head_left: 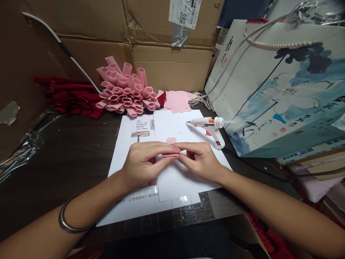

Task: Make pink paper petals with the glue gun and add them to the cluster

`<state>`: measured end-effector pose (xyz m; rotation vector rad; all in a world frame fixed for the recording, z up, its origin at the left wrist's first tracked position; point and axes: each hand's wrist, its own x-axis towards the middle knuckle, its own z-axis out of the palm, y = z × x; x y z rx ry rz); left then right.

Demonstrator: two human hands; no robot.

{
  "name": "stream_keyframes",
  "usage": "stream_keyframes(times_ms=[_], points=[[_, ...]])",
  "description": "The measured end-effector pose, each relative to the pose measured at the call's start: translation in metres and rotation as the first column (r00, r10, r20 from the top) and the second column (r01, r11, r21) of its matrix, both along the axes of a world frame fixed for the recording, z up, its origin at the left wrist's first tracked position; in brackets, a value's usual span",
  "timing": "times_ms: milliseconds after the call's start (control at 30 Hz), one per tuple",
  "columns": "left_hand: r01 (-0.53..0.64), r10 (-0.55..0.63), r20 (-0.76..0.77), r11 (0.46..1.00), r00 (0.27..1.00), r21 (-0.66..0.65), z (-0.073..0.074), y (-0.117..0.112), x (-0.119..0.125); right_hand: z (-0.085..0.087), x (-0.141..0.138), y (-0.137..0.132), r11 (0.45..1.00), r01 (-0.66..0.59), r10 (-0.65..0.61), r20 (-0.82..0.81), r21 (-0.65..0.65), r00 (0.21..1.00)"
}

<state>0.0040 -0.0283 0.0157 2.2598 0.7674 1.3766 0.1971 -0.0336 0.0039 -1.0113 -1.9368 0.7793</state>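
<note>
Both hands meet over the white paper sheets [178, 190]. My left hand [142, 160] pinches a small folded or rolled pink piece [171, 155], which looks like felt or paper. From the other side, my right hand [203, 160] closes thumb and forefinger at the right end of the same piece. Just beyond the fingertips shows a flat pink patch [170, 140]; whether it joins the held piece I cannot tell. A white hot glue gun [207, 123] with an orange trigger lies behind my right hand, nozzle toward the left.
A heap of rolled pink tubes [126, 90] stands at the back, with dark red pieces [72, 97] to its left. Flat pink pieces [178, 100] lie behind the paper. Cardboard [172, 64] walls the back; a large printed paper bag [285, 93] stands right, crossed by a cable.
</note>
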Motion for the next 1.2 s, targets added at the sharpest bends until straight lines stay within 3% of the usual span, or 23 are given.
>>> stream_keyframes(times_ms=[167, 267, 400, 567, 700, 833, 933, 1067, 1133, 1200], points=[[0.049, -0.051, -0.053, 0.998, 0.997, -0.037, -0.001, 0.001, -0.002, 0.001, 0.001, 0.002, 0.994, -0.050, 0.039, -0.112, -0.098, 0.993], [0.096, -0.090, -0.092, 0.993, 0.992, 0.065, -0.004, 0.006, -0.006, 0.002, 0.001, 0.001, 0.965, -0.104, 0.058, -0.191, -0.241, 0.980], [-0.011, 0.045, -0.137, 0.970, 0.990, 0.244, -0.007, 0.012, -0.011, 0.005, 0.001, 0.001, 0.899, -0.145, -0.004, -0.339, -0.413, 0.941], [-0.038, 0.119, -0.214, 0.936, 0.969, 0.350, -0.009, 0.016, -0.010, 0.013, -0.002, 0.003, 0.828, -0.196, 0.023, -0.319, -0.525, 0.948], [-0.069, 0.142, -0.280, 0.965, 0.949, 0.254, -0.008, 0.017, -0.008, 0.015, -0.002, 0.005, 0.803, -0.163, -0.015, -0.293, -0.573, 0.956], [-0.139, 0.178, -0.389, 0.982, 0.904, 0.128, -0.006, 0.017, -0.009, 0.015, 0.001, 0.006, 0.819, -0.090, -0.057, -0.236, -0.567, 0.970], [-0.121, 0.155, -0.470, 0.987, 0.869, 0.101, -0.004, 0.013, -0.007, 0.013, 0.001, 0.008, 0.835, -0.075, -0.033, -0.185, -0.545, 0.982], [-0.097, 0.095, -0.620, 0.995, 0.779, 0.030, -0.006, 0.007, -0.005, 0.010, 0.001, 0.009, 0.810, -0.050, -0.016, -0.107, -0.585, 0.994], [-0.103, 0.058, -0.695, 0.994, 0.717, -0.023, -0.009, 0.007, -0.005, 0.008, 0.002, 0.010, 0.846, 0.007, -0.025, -0.027, -0.533, 0.999], [-0.106, 0.020, -0.747, 0.992, 0.665, -0.067, -0.013, 0.009, -0.007, 0.006, 0.004, 0.010, 0.924, 0.135, -0.104, 0.106, -0.359, 0.989]])
